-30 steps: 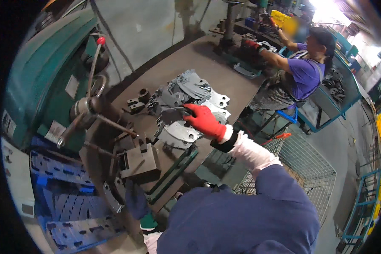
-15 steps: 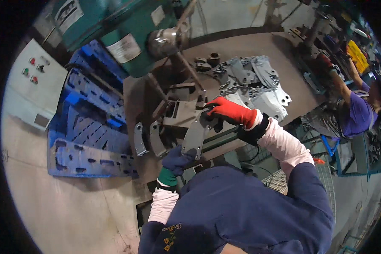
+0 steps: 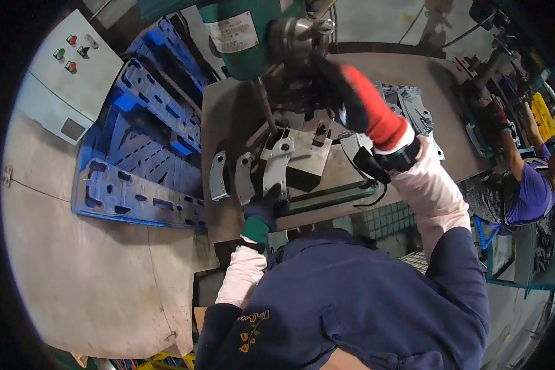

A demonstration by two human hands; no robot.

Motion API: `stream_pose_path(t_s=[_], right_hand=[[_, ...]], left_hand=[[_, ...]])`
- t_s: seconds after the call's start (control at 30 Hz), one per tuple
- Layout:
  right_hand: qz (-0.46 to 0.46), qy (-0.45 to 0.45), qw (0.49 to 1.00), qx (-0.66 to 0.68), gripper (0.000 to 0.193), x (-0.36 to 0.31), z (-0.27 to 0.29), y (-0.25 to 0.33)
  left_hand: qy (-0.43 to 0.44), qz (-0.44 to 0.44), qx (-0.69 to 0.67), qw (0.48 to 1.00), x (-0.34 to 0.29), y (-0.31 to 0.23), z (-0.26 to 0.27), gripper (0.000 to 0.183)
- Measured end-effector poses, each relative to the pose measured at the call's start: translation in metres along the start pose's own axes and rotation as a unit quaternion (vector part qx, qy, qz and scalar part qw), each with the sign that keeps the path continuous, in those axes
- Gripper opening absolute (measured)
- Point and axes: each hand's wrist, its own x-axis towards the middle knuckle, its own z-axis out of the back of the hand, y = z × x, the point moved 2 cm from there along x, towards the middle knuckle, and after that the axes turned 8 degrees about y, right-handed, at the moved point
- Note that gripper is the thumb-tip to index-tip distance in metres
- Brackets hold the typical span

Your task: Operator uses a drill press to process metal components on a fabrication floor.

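A curved grey metal plate [image 3: 278,165] with holes stands tilted over the front of a metal fixture block [image 3: 302,157]. My left hand [image 3: 265,209], in a dark blue and green glove, is closed on the plate's lower end. Raised beside the lever hub [image 3: 290,38] of a green drill press [image 3: 234,37] is my right hand [image 3: 333,89], in a red and black glove. Motion smears its fingers, so whether it grips a lever cannot be made out. Two similar curved plates, one outer [image 3: 219,176] and one inner [image 3: 245,179], stand left of the held one.
Stacked metal plates [image 3: 413,102] lie behind my right forearm on the brown table [image 3: 357,65]. Blue plastic pallets [image 3: 139,148] and a control box [image 3: 71,68] with buttons stand left. At the far right a person in a purple shirt [image 3: 527,191] works beside a green bin [image 3: 530,280].
My right hand has let go of the plate and risen toward the press's lever hub. The left hand keeps the plate, now beside the fixture block. The whole view has shifted.
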Motion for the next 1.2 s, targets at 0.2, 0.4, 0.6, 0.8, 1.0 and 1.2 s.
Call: stream_pose_path(t_s=[0.2,0.4,0.6,0.8,1.0,1.2], right_hand=[[0.075,0.035,0.963,0.257,0.052,0.030,-0.043,0.052],[0.147,0.035,0.982,0.115,0.036,0.036,-0.052,0.061],[0.045,0.096,0.924,0.368,0.035,0.036,-0.037,0.048],[0.013,0.050,0.951,0.303,0.037,0.035,-0.039,0.056],[0.082,0.017,0.955,0.285,0.033,0.028,-0.043,0.044],[0.006,0.162,0.868,0.469,0.060,0.021,-0.044,0.025]], left_hand=[[-0.028,-0.035,-0.095,0.994,0.023,-0.007,-0.012,0.039],[-0.046,-0.023,-0.139,0.989,0.047,-0.014,-0.015,0.038],[-0.081,-0.016,-0.130,0.988,0.047,-0.020,-0.016,0.037],[-0.066,0.015,-0.145,0.987,0.051,-0.019,-0.014,0.035],[-0.073,0.016,-0.151,0.986,0.055,-0.018,-0.011,0.032],[-0.084,0.032,-0.078,0.993,0.049,-0.025,-0.019,0.040]])
